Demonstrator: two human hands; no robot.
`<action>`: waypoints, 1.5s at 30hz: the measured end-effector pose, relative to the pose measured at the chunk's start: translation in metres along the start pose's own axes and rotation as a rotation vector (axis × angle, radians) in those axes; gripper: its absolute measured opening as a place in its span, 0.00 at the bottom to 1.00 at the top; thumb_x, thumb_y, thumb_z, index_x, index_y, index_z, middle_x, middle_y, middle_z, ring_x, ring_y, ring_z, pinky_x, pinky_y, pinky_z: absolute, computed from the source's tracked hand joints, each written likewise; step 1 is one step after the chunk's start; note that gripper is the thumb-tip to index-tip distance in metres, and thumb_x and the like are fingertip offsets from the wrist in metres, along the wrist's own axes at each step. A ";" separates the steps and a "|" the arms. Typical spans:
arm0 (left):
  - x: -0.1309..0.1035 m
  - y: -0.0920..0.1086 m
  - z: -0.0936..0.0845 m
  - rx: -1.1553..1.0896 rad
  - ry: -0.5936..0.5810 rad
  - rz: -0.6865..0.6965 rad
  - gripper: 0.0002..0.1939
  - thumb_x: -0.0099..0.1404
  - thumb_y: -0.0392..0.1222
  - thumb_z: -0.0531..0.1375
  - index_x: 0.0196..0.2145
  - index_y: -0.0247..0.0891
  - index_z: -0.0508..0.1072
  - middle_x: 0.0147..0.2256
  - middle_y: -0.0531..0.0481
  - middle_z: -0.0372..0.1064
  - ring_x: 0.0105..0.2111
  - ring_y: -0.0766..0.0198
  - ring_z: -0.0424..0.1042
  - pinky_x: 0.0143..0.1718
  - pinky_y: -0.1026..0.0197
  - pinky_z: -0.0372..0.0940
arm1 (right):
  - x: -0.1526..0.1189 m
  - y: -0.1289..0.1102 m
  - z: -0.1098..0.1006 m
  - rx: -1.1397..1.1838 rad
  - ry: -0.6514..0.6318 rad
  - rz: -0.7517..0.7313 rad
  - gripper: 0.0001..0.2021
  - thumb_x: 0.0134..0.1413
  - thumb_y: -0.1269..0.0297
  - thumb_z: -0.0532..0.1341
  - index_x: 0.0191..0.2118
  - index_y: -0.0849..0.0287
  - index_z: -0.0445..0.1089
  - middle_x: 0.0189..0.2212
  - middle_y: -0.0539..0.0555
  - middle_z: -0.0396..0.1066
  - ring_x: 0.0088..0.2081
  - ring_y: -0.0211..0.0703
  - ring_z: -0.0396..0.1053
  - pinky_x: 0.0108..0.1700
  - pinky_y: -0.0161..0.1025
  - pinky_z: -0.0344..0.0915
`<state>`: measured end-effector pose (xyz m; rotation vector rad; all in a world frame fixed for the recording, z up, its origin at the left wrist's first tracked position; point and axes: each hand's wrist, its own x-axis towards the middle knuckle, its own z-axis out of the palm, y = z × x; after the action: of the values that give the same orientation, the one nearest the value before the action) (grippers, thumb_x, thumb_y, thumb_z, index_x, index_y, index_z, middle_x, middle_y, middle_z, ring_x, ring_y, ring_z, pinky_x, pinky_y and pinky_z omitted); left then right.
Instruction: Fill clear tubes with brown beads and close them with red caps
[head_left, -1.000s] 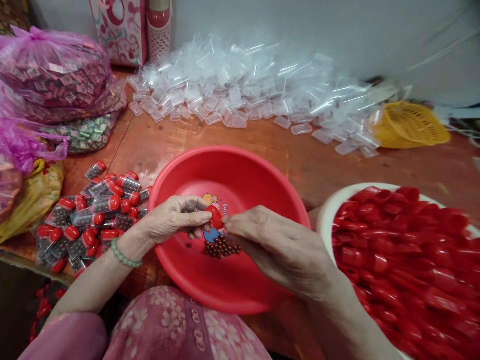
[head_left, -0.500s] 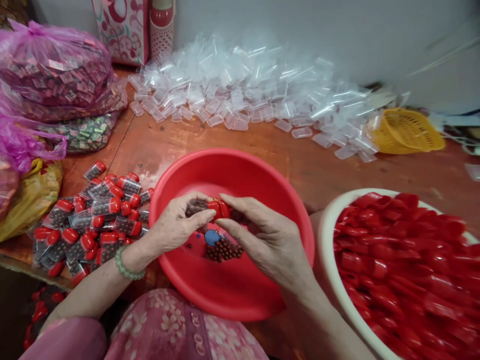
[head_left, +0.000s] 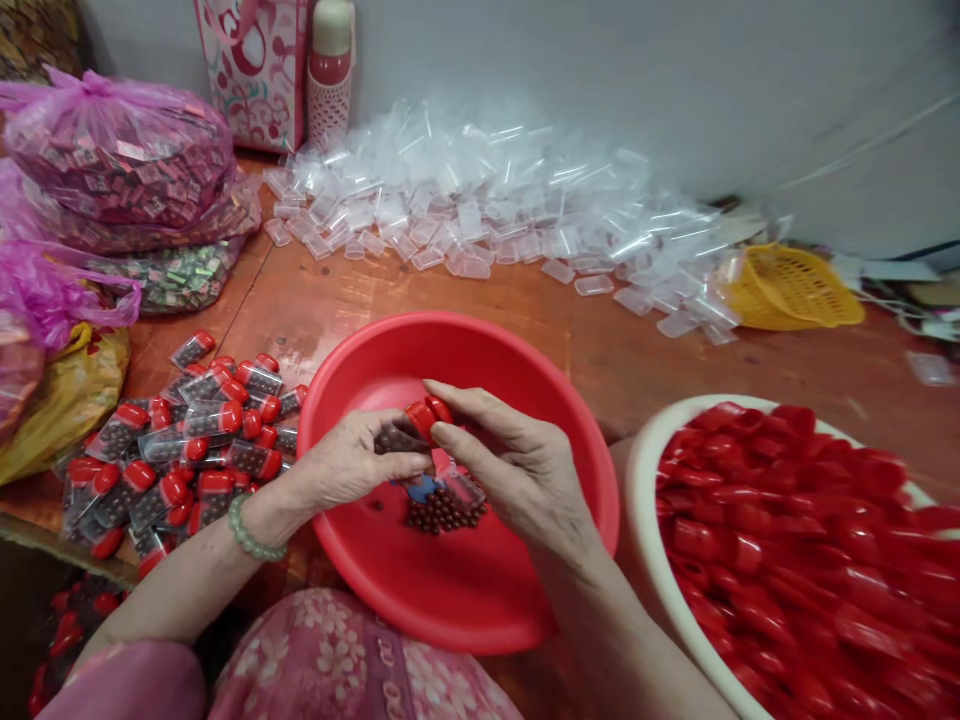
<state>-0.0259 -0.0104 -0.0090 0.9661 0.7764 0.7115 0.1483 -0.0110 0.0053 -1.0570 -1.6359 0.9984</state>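
Observation:
Over the red basin (head_left: 352, 590), my left hand (head_left: 349, 462) is closed around a small clear plastic container (head_left: 397, 438) filled with brown beads. A red cap (head_left: 421, 420) sits at its end. My right hand (head_left: 517, 465) pinches that red end between thumb and fingers; whether it grips one red piece or two is unclear. Just below my right fingers shows a clear case (head_left: 463, 487), partly hidden. Beneath the hands a pile of brown beads (head_left: 442, 512) lies in the basin, beside a blue piece (head_left: 422, 489).
Filled red-capped containers (head_left: 214, 418) are heaped on the left. A white tub (head_left: 643, 490) of red caps (head_left: 795, 540) stands at right. Clear empty cases (head_left: 465, 215) pile along the wall, near a yellow basket (head_left: 799, 290). Plastic bags (head_left: 124, 170) and a flask (head_left: 330, 75) stand at back left.
My right fingers have shifted slightly on the red end, and the red-capped container looks more tilted. A clear case now shows under my right hand. The whole view has shifted a little.

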 end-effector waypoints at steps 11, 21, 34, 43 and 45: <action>0.000 -0.004 -0.005 0.078 -0.039 -0.052 0.11 0.57 0.43 0.66 0.31 0.33 0.70 0.23 0.56 0.64 0.23 0.72 0.63 0.28 0.66 0.60 | -0.001 0.000 -0.002 -0.230 -0.137 -0.187 0.16 0.59 0.72 0.61 0.51 0.53 0.74 0.38 0.52 0.75 0.38 0.37 0.73 0.42 0.36 0.71; 0.006 -0.009 -0.006 0.112 -0.204 -0.001 0.01 0.59 0.33 0.61 0.31 0.33 0.71 0.23 0.57 0.65 0.23 0.73 0.61 0.27 0.69 0.58 | -0.003 0.000 -0.011 -0.225 -0.244 -0.112 0.11 0.60 0.69 0.62 0.48 0.55 0.75 0.43 0.54 0.75 0.44 0.39 0.74 0.45 0.37 0.71; 0.008 -0.007 -0.005 0.122 -0.248 -0.146 0.04 0.57 0.32 0.62 0.32 0.32 0.76 0.22 0.57 0.65 0.22 0.74 0.61 0.27 0.69 0.56 | -0.005 -0.005 -0.015 -0.160 -0.357 -0.073 0.09 0.61 0.71 0.61 0.45 0.56 0.73 0.36 0.50 0.73 0.37 0.34 0.71 0.40 0.32 0.67; 0.009 -0.009 -0.005 0.153 -0.216 -0.187 0.06 0.55 0.37 0.65 0.31 0.31 0.75 0.26 0.53 0.71 0.29 0.68 0.70 0.36 0.64 0.65 | -0.012 -0.012 -0.003 -0.358 -0.288 -0.167 0.07 0.63 0.72 0.57 0.44 0.59 0.70 0.37 0.53 0.70 0.39 0.36 0.70 0.41 0.33 0.67; 0.009 -0.010 -0.006 0.175 -0.189 -0.190 0.05 0.55 0.35 0.64 0.31 0.32 0.75 0.28 0.53 0.72 0.30 0.68 0.70 0.38 0.65 0.65 | -0.012 -0.014 -0.002 -0.401 -0.295 -0.188 0.07 0.63 0.72 0.57 0.44 0.60 0.70 0.37 0.55 0.70 0.40 0.37 0.70 0.42 0.33 0.67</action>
<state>-0.0239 -0.0044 -0.0223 1.0848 0.7602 0.3857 0.1497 -0.0258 0.0155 -1.0207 -2.1988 0.7424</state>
